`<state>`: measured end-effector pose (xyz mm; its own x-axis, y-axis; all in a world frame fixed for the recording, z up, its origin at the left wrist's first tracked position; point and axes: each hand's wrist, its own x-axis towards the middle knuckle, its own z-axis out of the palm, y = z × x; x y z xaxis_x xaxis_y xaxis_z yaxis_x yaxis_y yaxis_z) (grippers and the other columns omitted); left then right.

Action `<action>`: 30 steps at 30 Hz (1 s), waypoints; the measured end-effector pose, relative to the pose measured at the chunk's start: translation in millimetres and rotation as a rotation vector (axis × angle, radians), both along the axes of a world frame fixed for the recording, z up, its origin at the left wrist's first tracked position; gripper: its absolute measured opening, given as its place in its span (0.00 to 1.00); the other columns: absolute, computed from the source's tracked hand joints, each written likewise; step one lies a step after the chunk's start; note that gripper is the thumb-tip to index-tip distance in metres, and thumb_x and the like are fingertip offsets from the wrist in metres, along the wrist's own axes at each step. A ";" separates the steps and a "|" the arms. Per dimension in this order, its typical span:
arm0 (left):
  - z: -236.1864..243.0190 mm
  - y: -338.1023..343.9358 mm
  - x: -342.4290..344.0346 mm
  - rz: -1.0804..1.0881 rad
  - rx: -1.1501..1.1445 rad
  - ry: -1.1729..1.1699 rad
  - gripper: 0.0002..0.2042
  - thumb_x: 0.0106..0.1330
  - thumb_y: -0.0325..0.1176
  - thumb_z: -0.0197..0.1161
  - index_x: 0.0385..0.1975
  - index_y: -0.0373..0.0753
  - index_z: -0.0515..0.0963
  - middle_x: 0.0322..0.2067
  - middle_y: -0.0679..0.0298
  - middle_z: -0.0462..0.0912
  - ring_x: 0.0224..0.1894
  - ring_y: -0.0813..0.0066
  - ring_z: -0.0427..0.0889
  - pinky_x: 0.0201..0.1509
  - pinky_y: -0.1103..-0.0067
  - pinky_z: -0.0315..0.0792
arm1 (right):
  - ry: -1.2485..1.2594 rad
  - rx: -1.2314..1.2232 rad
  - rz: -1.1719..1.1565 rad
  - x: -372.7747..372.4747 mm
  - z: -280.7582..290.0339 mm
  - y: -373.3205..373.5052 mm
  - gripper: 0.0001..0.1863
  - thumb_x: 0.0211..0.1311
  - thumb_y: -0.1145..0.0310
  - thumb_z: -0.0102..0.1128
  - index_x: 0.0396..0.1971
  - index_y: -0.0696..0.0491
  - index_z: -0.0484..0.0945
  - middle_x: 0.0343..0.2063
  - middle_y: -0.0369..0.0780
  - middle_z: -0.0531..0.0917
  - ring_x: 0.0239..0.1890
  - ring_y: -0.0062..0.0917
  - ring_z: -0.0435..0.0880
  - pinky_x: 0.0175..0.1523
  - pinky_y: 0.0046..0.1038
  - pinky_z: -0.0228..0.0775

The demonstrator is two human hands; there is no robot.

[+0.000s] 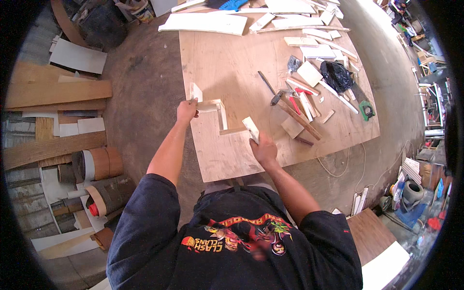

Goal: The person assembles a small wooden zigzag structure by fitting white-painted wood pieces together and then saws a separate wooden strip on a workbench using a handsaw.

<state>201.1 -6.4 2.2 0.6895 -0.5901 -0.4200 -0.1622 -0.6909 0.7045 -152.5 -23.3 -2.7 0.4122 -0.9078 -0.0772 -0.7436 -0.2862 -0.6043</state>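
Observation:
On the plywood tabletop, in front of me, stands a stepped wooden frame made of narrow strips joined at corners. My left hand is closed at its left end, fingers and thumb on a pale upright piece. At the other end, nearer to me, my right hand grips a pale end piece. Both end pieces appear to belong to the same frame, though my fingers cover part of them. A hammer with a wooden handle lies to the right of the frame.
Red-handled pliers, a black plastic bag and a green-handled handsaw lie on the table's right side. White offcuts cover its far end. Boards and rolls of sheet fill the left floor. A cable trails at right.

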 end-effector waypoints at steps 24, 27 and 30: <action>-9.1 37.5 -40.2 0.025 -0.212 0.080 0.28 0.70 0.47 0.61 0.60 0.30 0.72 0.38 0.50 0.85 0.39 0.63 0.87 0.46 0.69 0.77 | -0.352 0.138 -0.333 24.6 43.8 21.5 0.15 0.69 0.64 0.58 0.50 0.57 0.75 0.32 0.47 0.83 0.36 0.35 0.83 0.44 0.37 0.73; -30.3 53.3 -62.6 -0.005 -0.231 0.074 0.28 0.70 0.47 0.61 0.62 0.31 0.71 0.39 0.50 0.85 0.41 0.61 0.86 0.50 0.69 0.76 | -0.330 0.145 -0.364 35.4 40.4 22.0 0.15 0.69 0.64 0.58 0.50 0.57 0.75 0.34 0.48 0.84 0.37 0.37 0.85 0.43 0.38 0.73; -48.5 43.5 -81.3 -0.042 -0.238 0.134 0.32 0.68 0.50 0.63 0.62 0.31 0.70 0.42 0.49 0.85 0.42 0.57 0.86 0.53 0.68 0.76 | -0.304 0.192 -0.373 35.7 22.0 22.3 0.16 0.71 0.62 0.56 0.49 0.58 0.74 0.32 0.46 0.83 0.36 0.35 0.83 0.44 0.36 0.73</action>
<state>119.8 37.2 -46.3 0.6100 -0.7099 -0.3520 -0.0811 -0.4978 0.8635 -116.7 -1.0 19.3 0.0934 -0.9785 -0.1839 -0.5566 0.1018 -0.8245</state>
